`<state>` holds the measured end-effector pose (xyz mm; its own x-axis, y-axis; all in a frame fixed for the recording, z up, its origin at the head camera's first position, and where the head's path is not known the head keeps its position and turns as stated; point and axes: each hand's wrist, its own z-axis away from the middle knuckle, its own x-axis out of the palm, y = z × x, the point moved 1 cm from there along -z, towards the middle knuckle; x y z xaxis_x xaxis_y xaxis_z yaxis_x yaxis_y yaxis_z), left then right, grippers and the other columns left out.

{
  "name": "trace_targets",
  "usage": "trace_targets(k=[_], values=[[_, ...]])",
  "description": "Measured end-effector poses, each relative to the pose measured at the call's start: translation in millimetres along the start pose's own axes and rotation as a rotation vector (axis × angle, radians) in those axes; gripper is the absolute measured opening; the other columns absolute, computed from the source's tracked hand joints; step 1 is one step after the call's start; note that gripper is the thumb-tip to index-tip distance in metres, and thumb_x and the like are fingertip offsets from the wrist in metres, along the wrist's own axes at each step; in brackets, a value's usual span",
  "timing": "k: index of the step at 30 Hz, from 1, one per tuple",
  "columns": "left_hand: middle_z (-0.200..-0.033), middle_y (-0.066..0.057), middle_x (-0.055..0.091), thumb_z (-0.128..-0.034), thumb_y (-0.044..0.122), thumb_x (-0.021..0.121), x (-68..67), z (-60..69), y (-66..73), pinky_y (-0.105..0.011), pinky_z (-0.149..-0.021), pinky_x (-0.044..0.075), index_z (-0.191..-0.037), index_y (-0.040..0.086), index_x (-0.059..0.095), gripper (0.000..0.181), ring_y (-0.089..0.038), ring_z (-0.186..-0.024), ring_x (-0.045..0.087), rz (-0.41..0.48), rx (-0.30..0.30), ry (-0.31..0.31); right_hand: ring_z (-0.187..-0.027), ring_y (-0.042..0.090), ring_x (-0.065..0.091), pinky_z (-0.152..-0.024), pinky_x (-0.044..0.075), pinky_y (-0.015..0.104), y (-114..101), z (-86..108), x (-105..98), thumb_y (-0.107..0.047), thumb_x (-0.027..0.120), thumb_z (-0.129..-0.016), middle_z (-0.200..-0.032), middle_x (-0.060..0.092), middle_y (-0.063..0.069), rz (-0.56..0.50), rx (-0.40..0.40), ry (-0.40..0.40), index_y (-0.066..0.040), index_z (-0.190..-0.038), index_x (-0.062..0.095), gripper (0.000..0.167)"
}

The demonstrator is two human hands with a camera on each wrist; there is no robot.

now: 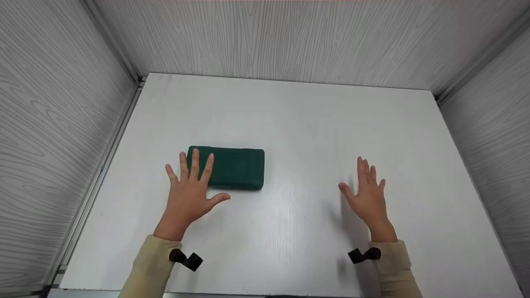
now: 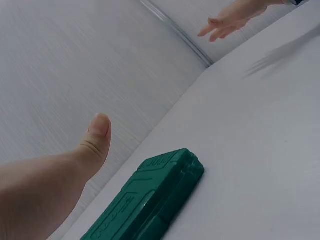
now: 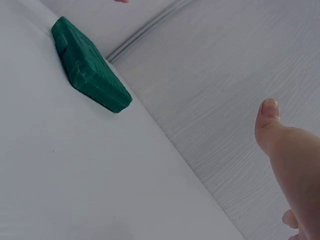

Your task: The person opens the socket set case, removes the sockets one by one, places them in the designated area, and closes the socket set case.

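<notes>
Below the left hand (image 1: 188,195) lies a part-hidden green case (image 1: 239,169).

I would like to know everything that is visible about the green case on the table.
The green case is a flat, oblong box with rounded corners, apparently of hard plastic. Its top has moulded lines and marks too small to read; a seam runs along its side. It looks closed and lies flat on the white table, left of the middle, its long sides running roughly left to right. In the head view, fingers of the left hand cover part of its left end, but only the table seems to touch it.
</notes>
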<state>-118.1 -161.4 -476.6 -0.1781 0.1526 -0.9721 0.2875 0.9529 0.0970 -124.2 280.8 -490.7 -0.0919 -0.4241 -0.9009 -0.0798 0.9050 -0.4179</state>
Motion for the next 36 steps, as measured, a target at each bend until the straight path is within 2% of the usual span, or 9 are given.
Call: trace_targets(k=[4,7,11,15,21,24,30,33,36], values=[[-0.152,-0.021,0.010,-0.0723,0.082,0.041,4.8,0.4,-14.4,-0.068,-0.101,-0.001,-0.151,0.015,0.013,0.107,-0.040,-0.138,-0.006,0.024,0.012,0.002,-0.139,0.037,0.011,-0.105,0.007,0.062,-12,-4.6,3,-0.055,0.049,-0.090,-0.153,0.014,0.014,-0.187,0.004,-0.051,-0.017,-0.151,0.007,0.083],[-0.151,-0.021,0.016,-0.0730,0.080,0.045,7.8,-0.5,-24.6,-0.066,-0.103,0.004,-0.150,0.012,0.018,0.106,-0.040,-0.139,0.004,0.051,0.010,0.014,-0.139,0.030,0.017,-0.108,0.015,0.053,-22,-9.1,7,-0.048,0.045,-0.095,-0.153,0.019,0.009,-0.472,0.007,-0.122,-0.022,-0.151,0.009,0.072],[-0.149,-0.021,0.023,-0.0738,0.075,0.052,13.7,0.3,-35.7,-0.066,-0.102,0.011,-0.148,0.010,0.026,0.102,-0.041,-0.137,0.015,0.074,0.029,0.036,-0.134,0.029,0.030,-0.105,0.027,0.049,-37,-13.8,16,-0.036,0.041,-0.099,-0.149,0.030,0.011,-0.864,-0.033,-0.205,-0.017,-0.150,0.015,0.060],[-0.147,-0.021,0.028,-0.0753,0.070,0.057,22.1,-0.8,-43.7,-0.066,-0.102,0.015,-0.145,0.008,0.033,0.096,-0.039,-0.136,0.020,0.084,0.068,0.050,-0.127,0.033,0.041,-0.102,0.032,0.051,-50,-17.4,26,-0.032,0.038,-0.101,-0.143,0.038,0.018,-1.061,-0.067,-0.255,-0.012,-0.148,0.023,0.053],[-0.145,-0.021,0.032,-0.0763,0.066,0.059,36.3,-5.1,-54.7,-0.066,-0.102,0.012,-0.140,0.008,0.043,0.088,-0.040,-0.136,0.021,0.066,0.128,0.073,-0.119,0.039,0.048,-0.098,0.034,0.055,-70,-18.5,46,-0.025,0.037,-0.102,-0.136,0.045,0.024,-1.198,-0.046,-0.365,-0.010,-0.144,0.034,0.045],[-0.143,-0.020,0.036,-0.0773,0.061,0.063,41.3,-5.6,-58.9,-0.064,-0.102,0.017,-0.136,0.006,0.048,0.082,-0.039,-0.134,0.027,0.087,0.163,0.091,-0.116,0.044,0.048,-0.098,0.034,0.056,-83,-14.2,54,-0.017,0.032,-0.103,-0.132,0.046,0.027,-1.202,-0.057,-0.434,-0.003,-0.142,0.035,0.041],[-0.136,-0.021,0.046,-0.0770,0.048,0.071,48.3,-12.3,-61.3,-0.057,-0.099,0.032,-0.129,0.000,0.054,0.073,-0.036,-0.128,0.038,0.153,0.243,0.187,-0.112,0.049,0.049,-0.096,0.034,0.059,-111,-8.4,59,-0.008,0.025,-0.103,-0.125,0.049,0.033,-1.171,-0.076,-0.545,0.004,-0.136,0.039,0.038],[-0.135,-0.021,0.047,-0.0775,0.047,0.071,51.3,-14.9,-61.0,-0.056,-0.098,0.033,-0.129,-0.001,0.053,0.072,-0.035,-0.127,0.040,0.147,0.287,0.183,-0.111,0.049,0.049,-0.096,0.035,0.059,-121,-6.9,63,-0.010,0.025,-0.104,-0.123,0.050,0.034,-1.181,-0.067,-0.596,0.004,-0.134,0.041,0.038],[-0.135,-0.021,0.046,-0.0776,0.047,0.071,54.3,-15.5,-61.6,-0.057,-0.099,0.032,-0.131,0.000,0.052,0.074,-0.034,-0.128,0.039,0.144,0.294,0.148,-0.111,0.049,0.049,-0.096,0.035,0.059,-128,-6.0,72,-0.012,0.026,-0.104,-0.122,0.050,0.035,-1.215,-0.059,-0.639,0.005,-0.134,0.042,0.038]])
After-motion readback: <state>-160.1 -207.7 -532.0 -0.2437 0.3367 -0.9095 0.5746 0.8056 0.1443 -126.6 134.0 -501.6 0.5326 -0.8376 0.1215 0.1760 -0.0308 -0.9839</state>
